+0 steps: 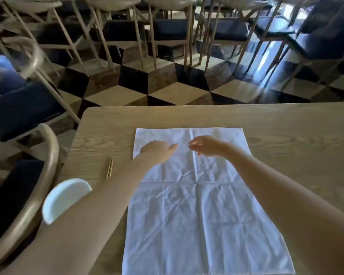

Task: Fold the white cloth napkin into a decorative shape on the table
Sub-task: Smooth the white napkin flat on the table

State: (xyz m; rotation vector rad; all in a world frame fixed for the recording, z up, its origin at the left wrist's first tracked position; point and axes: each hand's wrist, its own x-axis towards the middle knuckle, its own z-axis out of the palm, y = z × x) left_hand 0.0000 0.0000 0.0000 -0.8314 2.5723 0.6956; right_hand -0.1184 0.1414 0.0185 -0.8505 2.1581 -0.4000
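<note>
Your napkin [203,205] lay spread flat on the table [286,135], unfolded, w/ crease lines crossing it lengthwise and across and small wrinkles all over. Its far edge sat well short of the table's far edge; the near edge ran out of the bottom of the view.

Your left hand [157,150] was over the far-left part of the napkin, palm down, fingers loosely extended and pointing right, gripping nothing. Can't tell whether it touched the cloth or hovered just above. Your right hand [207,145] was over the far-middle part, near the lengthwise crease, fingers curled inward in a loose claw; nothing visible held between them, though motion blur makes it hard to be sure. The two hands were near each other, fingertips apart w/ a gap between. Both forearms reached in from the bottom corners, the left crossing the napkin's left edge, the right crossing its right edge.

Left of the napkin, a thin wooden stick [109,167] (maybe a pair, too thin to tell) lay on the table, apart from the cloth. A white plate [62,199] sat at the table's left edge, partly hidden by your left forearm.

Beyond the table: a checkered floor [167,92] in black, tan and brown, and chairs [24,112] w/ dark seat cushions and pale frames, one right beside the table's left side.
</note>
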